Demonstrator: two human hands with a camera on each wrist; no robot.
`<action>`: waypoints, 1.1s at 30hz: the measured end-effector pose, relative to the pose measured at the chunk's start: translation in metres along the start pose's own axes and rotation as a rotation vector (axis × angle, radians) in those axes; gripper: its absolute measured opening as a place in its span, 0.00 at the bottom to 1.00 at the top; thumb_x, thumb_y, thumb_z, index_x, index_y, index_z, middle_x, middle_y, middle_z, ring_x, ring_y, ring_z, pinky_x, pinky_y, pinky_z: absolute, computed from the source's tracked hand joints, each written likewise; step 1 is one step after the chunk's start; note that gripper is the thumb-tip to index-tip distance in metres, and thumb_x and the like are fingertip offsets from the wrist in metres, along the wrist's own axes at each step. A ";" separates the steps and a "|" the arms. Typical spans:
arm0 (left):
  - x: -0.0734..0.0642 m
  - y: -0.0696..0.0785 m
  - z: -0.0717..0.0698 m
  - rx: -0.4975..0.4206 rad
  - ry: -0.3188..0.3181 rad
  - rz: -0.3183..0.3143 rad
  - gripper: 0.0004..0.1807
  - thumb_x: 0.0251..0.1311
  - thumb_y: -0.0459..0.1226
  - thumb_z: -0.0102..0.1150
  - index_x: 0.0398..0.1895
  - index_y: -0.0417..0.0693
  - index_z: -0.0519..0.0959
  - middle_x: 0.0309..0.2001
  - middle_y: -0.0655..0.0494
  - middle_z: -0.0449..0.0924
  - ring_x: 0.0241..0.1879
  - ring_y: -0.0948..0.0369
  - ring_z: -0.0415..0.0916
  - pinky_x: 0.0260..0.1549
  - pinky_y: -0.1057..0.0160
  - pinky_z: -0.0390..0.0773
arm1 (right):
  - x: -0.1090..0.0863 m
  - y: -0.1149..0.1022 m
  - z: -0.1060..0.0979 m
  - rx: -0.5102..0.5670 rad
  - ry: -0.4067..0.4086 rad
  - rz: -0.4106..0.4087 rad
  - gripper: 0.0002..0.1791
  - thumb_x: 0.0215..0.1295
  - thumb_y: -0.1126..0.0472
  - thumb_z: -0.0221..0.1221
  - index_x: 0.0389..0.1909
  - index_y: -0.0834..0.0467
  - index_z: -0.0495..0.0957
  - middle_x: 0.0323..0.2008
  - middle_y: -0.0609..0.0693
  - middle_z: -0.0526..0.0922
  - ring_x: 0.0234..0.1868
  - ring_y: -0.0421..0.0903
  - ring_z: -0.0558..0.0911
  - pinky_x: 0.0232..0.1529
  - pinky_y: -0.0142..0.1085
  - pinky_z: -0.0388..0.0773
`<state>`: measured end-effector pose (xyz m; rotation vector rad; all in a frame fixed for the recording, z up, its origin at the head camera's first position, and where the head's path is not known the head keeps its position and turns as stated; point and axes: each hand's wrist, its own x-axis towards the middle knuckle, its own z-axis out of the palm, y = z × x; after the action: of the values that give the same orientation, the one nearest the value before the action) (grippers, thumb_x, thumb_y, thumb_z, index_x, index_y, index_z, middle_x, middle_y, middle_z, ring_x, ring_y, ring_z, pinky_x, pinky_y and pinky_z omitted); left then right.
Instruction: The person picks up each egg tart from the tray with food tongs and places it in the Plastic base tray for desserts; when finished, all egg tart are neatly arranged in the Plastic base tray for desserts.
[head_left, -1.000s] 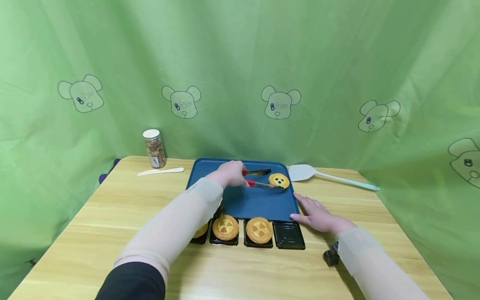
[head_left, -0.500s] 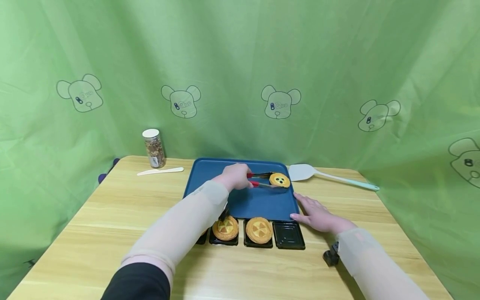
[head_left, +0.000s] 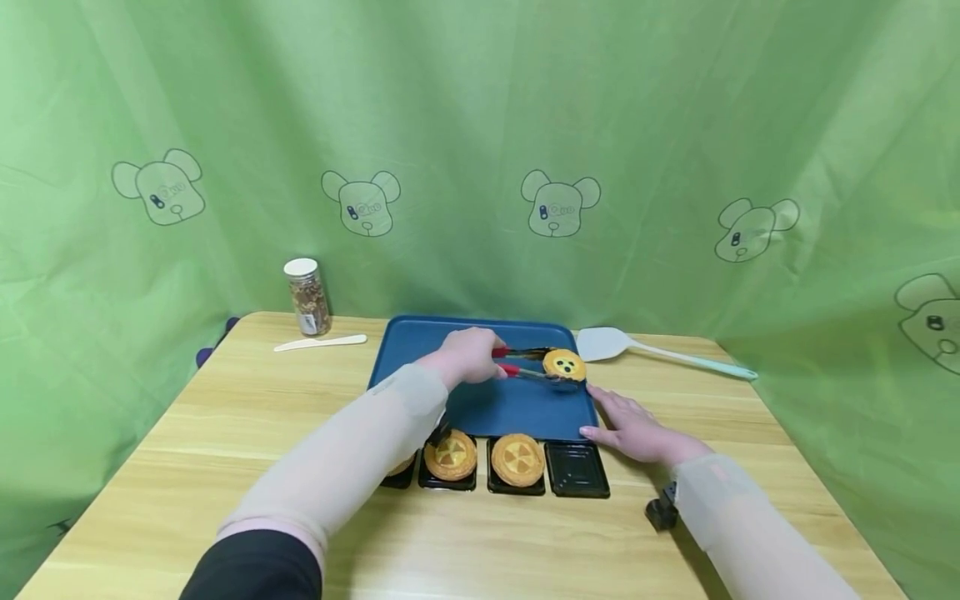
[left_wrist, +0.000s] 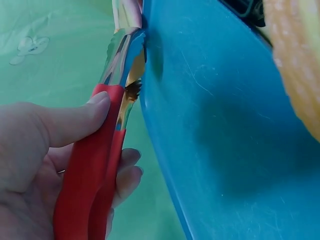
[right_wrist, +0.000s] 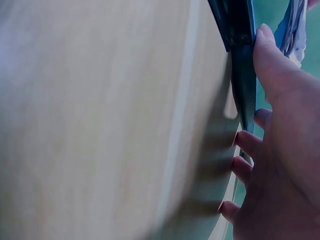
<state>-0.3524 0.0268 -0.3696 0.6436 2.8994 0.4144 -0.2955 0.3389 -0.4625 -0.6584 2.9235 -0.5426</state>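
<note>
In the head view my left hand [head_left: 471, 353] grips a pair of red-handled tongs [head_left: 528, 372], its thumb along one handle in the left wrist view. The metal tips of the tongs lie on both sides of a round tart [head_left: 565, 365] with dark dots on top. That tart is over the right side of a blue tray [head_left: 517, 412]. My right hand [head_left: 633, 423], fingers spread, rests with its thumb and fingertips along the tray's right edge. In front of the tray, a tart [head_left: 451, 456] and another tart [head_left: 518, 460] sit in black plastic holders; a further one is partly hidden by my left arm.
A black holder [head_left: 577, 469] without a tart lies at the row's right end. Beyond the tray's right side lies a white spatula [head_left: 603, 344] with a pale green handle. At the back left stand a white-lidded jar [head_left: 309, 298] and a white flat knife [head_left: 321, 342].
The left hand and tongs have moved a little to the right, and the tips now stand beside the dotted tart, which has shifted slightly right. My right hand has stayed in place.
</note>
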 end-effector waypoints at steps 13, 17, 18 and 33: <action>-0.048 -0.005 -0.012 0.016 -0.010 0.062 0.33 0.60 0.53 0.66 0.68 0.55 0.74 0.57 0.57 0.79 0.51 0.58 0.76 0.51 0.54 0.73 | 0.007 0.016 0.008 0.027 -0.019 0.036 0.54 0.65 0.27 0.49 0.78 0.59 0.46 0.72 0.71 0.54 0.70 0.72 0.53 0.64 0.69 0.46; -0.064 -0.003 -0.014 0.013 -0.017 0.087 0.34 0.60 0.53 0.66 0.69 0.55 0.73 0.57 0.58 0.79 0.53 0.58 0.76 0.51 0.55 0.74 | 0.007 0.016 0.009 0.022 -0.012 0.017 0.52 0.67 0.29 0.49 0.78 0.60 0.46 0.72 0.72 0.53 0.69 0.74 0.53 0.63 0.70 0.45; -0.067 -0.003 -0.014 0.017 -0.019 0.097 0.34 0.60 0.53 0.66 0.69 0.55 0.73 0.57 0.58 0.79 0.53 0.58 0.76 0.51 0.55 0.74 | 0.007 0.016 0.009 0.025 -0.009 0.013 0.51 0.68 0.30 0.49 0.78 0.60 0.47 0.72 0.72 0.53 0.69 0.74 0.53 0.63 0.69 0.45; -0.103 0.005 -0.007 0.025 -0.051 0.181 0.33 0.60 0.53 0.66 0.69 0.58 0.73 0.57 0.62 0.79 0.54 0.59 0.76 0.52 0.55 0.71 | 0.002 0.000 -0.001 0.014 -0.001 -0.029 0.39 0.77 0.43 0.45 0.76 0.65 0.50 0.71 0.72 0.54 0.68 0.75 0.53 0.62 0.70 0.47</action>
<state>-0.2594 -0.0151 -0.3533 0.9108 2.8126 0.3778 -0.2977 0.3386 -0.4617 -0.6997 2.9107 -0.5647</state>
